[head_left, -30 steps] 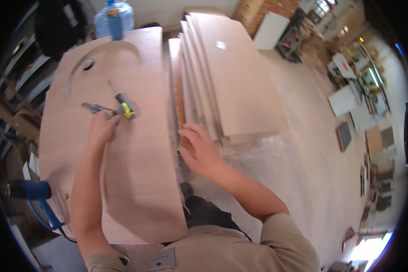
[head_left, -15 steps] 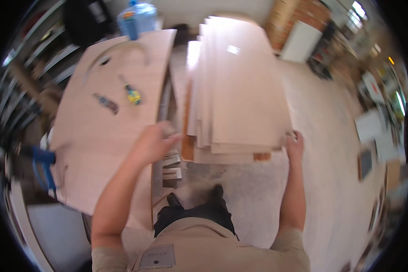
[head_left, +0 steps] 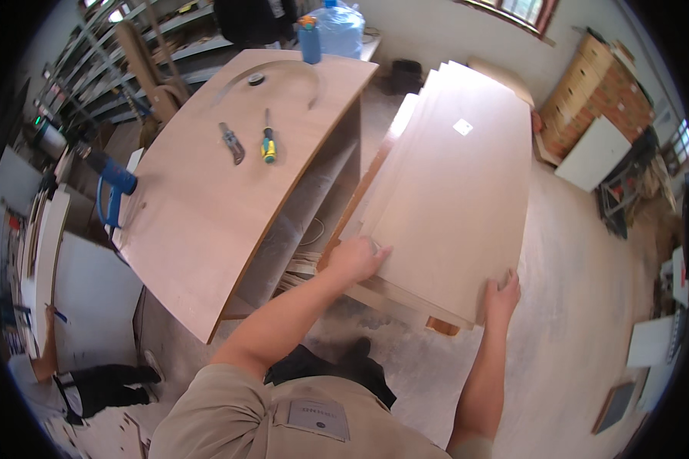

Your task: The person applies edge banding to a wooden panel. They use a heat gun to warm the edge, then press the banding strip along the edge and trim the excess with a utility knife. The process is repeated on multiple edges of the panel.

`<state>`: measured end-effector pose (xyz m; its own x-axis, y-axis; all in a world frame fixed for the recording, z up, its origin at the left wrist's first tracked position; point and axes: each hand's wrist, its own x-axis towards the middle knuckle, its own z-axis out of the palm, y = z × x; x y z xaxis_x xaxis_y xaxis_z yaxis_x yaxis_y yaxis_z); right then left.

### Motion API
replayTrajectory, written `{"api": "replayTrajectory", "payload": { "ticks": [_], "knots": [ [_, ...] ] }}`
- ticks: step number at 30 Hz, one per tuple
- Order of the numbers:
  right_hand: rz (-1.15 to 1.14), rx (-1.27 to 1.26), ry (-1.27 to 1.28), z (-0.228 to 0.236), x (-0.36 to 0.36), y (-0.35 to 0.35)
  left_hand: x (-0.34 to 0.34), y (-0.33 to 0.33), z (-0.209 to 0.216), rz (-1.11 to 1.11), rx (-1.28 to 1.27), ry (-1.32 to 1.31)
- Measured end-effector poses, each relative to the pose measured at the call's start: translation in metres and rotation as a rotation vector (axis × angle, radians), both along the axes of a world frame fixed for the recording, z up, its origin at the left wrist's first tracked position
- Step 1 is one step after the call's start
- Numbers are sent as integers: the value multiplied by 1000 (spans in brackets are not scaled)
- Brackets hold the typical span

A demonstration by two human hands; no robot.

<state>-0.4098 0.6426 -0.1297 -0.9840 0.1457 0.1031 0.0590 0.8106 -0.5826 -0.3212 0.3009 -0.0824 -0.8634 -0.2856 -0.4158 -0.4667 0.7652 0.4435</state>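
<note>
A stack of pale wooden panels lies in front of me, with a large panel (head_left: 459, 183) on top that carries a small white label. My left hand (head_left: 356, 258) is closed on the panel's left edge close to its near end, thumb over the upper face and fingers partly hidden. At the near right corner my right hand (head_left: 501, 296) grips the edge, fingertips curled over it. Whether the hands hold only the top panel or several, I cannot tell.
Left of the stack stands a workbench (head_left: 199, 206) with a utility knife (head_left: 232, 144), a screwdriver (head_left: 269, 145), a tape roll (head_left: 256, 79) and a blue power tool (head_left: 111, 183). A blue bottle (head_left: 309, 40) stands at its far end. Another person (head_left: 92, 386) is at the lower left.
My left hand has come from the gap beside the bench onto the panel's left edge. My right hand stays at the right corner. The view has shifted, bringing another person into sight.
</note>
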Motion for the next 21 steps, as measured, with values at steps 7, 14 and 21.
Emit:
{"api": "replayTrajectory", "payload": {
  "ticks": [7,14,21],
  "knots": [
    [34,-104,17,4,14,10,16,8,-1,-117,-53,-54],
    [-73,-501,-66,1,96,62,122,43,-17,-81,107,-47],
    [-151,-11,-281,25,89,114,164,59,13,-390,335,-21]
  ]
}}
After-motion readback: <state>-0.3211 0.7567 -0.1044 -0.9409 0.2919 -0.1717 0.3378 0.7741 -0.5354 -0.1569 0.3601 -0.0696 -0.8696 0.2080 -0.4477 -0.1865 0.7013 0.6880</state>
